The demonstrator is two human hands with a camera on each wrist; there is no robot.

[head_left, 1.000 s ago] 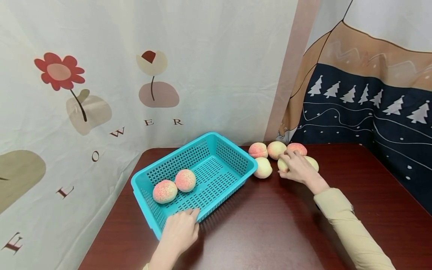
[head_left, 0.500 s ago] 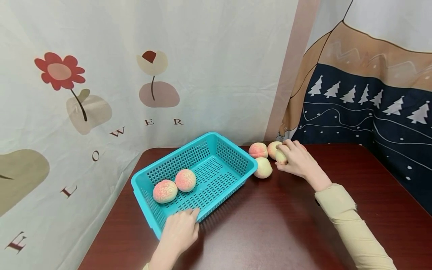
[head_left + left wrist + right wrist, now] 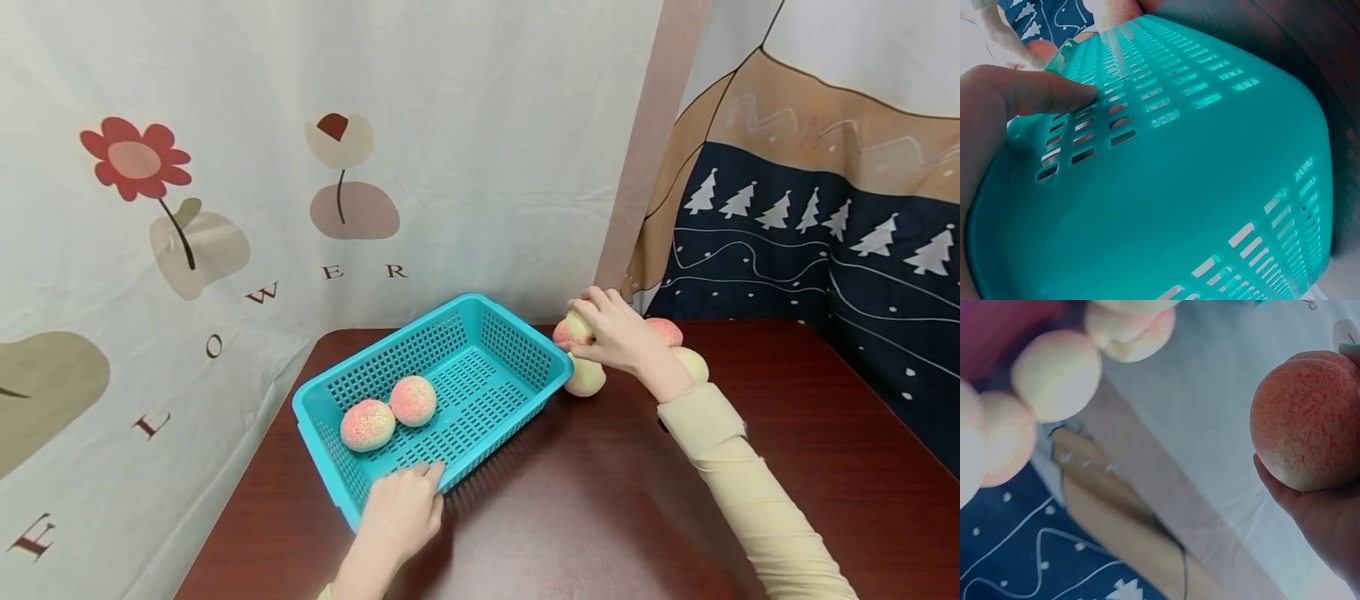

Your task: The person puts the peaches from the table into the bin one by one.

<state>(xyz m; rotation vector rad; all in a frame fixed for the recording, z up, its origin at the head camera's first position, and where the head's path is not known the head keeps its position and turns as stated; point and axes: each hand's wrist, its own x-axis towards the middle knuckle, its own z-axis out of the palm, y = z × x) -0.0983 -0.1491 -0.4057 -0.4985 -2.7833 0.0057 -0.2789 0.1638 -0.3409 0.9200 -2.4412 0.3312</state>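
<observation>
My right hand grips a peach, lifted above the other peaches behind the basket's right end. The right wrist view shows that held peach red-speckled, paler at its base, with the thumb along its side. My left hand holds the near rim of a turquoise plastic basket. In the left wrist view, its thumb lies against the perforated basket wall. Two pink-and-cream peaches, one round and one longer, lie inside the basket's left part.
Beside the basket's right end lies a pale peach. Further right are a pink peach and a yellowish one, partly behind the right arm. A dark red-brown table carries everything. Printed curtains hang along its far edge.
The right hand has picked up a yellowish peach from the group and carried it up and left toward the basket. My left hand and the basket stay in place.
</observation>
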